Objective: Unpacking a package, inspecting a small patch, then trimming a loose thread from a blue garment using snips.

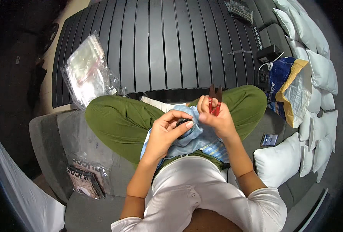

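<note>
Light blue cloth (190, 142) lies bunched in my lap, between my green-trousered knees. My left hand (161, 133) pinches a small, dark, rounded piece (184, 126) against this cloth with thumb and fingers; its exact kind does not show. A pair of small red-handled scissors (214, 105) is gripped in my right hand (221, 120), blades pointing away from me. The right thumb and fingertips are curled close to the cloth's right side, and whether they also pinch it I cannot tell. Printed blue-and-white material (214, 150) shows under the cloth.
A black slatted table (156, 46) stands ahead, with clear plastic bags (87, 71) at its left. Packaged items (85, 181) lie on the grey sofa to my left. On the right are a phone (269, 140), white pillows (277, 155), a blue-and-yellow sack (289, 91) and a black box (268, 54).
</note>
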